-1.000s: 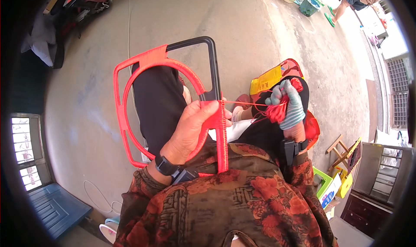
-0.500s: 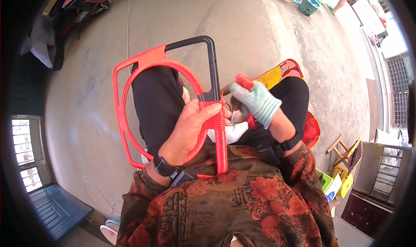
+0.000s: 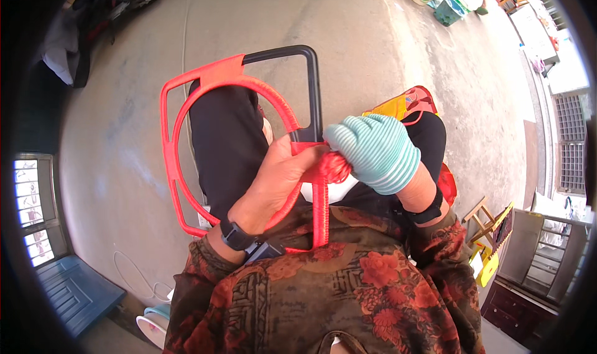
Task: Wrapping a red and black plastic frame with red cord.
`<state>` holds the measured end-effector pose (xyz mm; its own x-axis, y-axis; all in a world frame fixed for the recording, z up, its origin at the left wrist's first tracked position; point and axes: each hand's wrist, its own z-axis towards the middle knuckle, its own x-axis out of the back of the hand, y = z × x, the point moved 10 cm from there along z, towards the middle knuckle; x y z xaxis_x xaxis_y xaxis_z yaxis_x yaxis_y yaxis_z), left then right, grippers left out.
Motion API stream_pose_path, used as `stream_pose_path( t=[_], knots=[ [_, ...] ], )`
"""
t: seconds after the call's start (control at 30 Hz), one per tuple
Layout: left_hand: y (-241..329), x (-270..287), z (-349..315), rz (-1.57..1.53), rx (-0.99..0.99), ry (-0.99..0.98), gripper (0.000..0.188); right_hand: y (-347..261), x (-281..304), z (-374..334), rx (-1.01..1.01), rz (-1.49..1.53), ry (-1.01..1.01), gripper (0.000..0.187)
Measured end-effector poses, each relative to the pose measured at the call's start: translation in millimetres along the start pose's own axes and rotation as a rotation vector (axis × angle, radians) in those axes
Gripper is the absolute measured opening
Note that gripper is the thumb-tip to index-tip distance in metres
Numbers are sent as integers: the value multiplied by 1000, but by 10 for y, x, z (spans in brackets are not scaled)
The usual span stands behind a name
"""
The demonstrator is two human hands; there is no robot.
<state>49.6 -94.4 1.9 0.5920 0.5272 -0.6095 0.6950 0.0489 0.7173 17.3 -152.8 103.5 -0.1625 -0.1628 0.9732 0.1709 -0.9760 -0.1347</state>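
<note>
A squarish frame point(image 3: 221, 71) with a ring inside it rests over my lap. Red cord wraps most of it tightly; black plastic shows bare at the far right corner. My left hand point(image 3: 267, 180), ungloved, is closed around the right side of the frame, thumb on top, just below the bare black stretch. Right beside it, my right hand point(image 3: 376, 155), in a striped pale green and white glove, is curled shut on a bundle of red cord point(image 3: 336, 169). The bundle touches the frame near my left fingertips. Glove and fingers hide part of the cord.
By my right knee lies a red and yellow bag or packet point(image 3: 398, 105). A blue panelled board point(image 3: 81, 298) is at the lower left, with pale basins point(image 3: 152, 326) nearby. Buckets point(image 3: 449, 11) stand far right, near a person's leg. A wooden folding stand point(image 3: 477, 220) is at right.
My right hand has come left, from apart over my right thigh to the frame beside my left hand, carrying the red cord bundle. The left hand keeps its hold.
</note>
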Motion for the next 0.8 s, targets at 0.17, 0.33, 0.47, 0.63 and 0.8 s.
stream_pose_path(
  t=[0.17, 0.33, 0.47, 0.63, 0.8],
  knots=[
    [-68, -4, -26, 55, 40, -43, 16, -221, -18, 117, 246, -207, -62, 13],
    [-112, 54, 71, 74, 10, -4, 14, 42, -249, 150, 178, 10, -84, 17],
    [-165, 78, 41, -18, 92, 0, 16, 820, -685, -316, -934, 1248, 117, 22],
    [-137, 7, -29, -15, 114, -7, 19, 471, -1128, -408, -885, 1568, -284, 21],
    [-162, 55, -33, -59, 131, 2, 19, 556, -957, -341, -854, 1466, -126, 23]
  ],
)
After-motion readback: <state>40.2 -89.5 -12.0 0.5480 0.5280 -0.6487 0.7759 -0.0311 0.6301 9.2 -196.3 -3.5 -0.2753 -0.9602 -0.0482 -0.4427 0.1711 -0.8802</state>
